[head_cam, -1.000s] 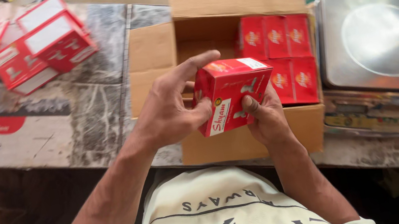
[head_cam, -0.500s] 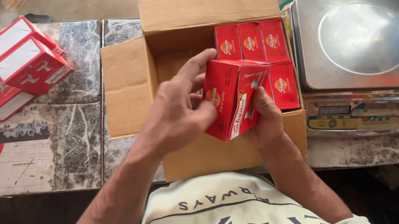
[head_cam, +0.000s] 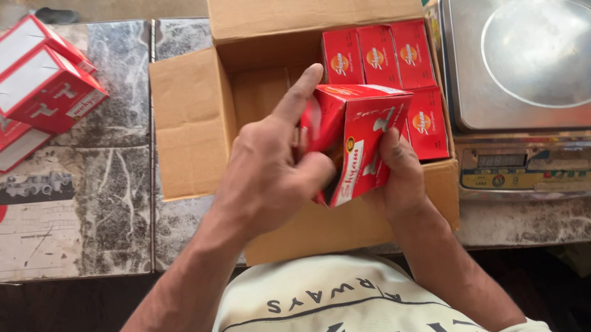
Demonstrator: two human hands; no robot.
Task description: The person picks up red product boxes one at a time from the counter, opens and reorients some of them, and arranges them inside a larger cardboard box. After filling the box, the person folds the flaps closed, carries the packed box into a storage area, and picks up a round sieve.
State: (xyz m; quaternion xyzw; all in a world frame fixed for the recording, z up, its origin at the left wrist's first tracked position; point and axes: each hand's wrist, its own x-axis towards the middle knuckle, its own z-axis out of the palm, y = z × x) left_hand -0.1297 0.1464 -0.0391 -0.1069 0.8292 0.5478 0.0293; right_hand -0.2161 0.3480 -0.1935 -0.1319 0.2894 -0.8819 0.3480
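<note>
- Since half a second ago, red box (head_cam: 357, 140) has tipped further, its near end dropping toward the open cardboard carton (head_cam: 194, 123); both hands have stayed on it.
- Box sits over the carton's open middle, just left of the packed red boxes (head_cam: 377, 56) standing along the carton's right wall.
- Left hand (head_cam: 269, 174) wraps the box's left side, fingers closed on it, index finger stretched along the top edge.
- Right hand (head_cam: 399, 177) clamps the lower right corner, thumb on the face.
- Look: small red carton, white script and a pictured fitting on the face, top flap creased.
- Risk, my read: tilted box could catch on the packed row's edge and crush a corner, or slip, since the grip is only at its edges.
- Left of the carton: loose pile of red boxes (head_cam: 18, 88) on the marble table (head_cam: 109, 197).
- Right of the carton: steel weighing scale (head_cam: 545, 56).
</note>
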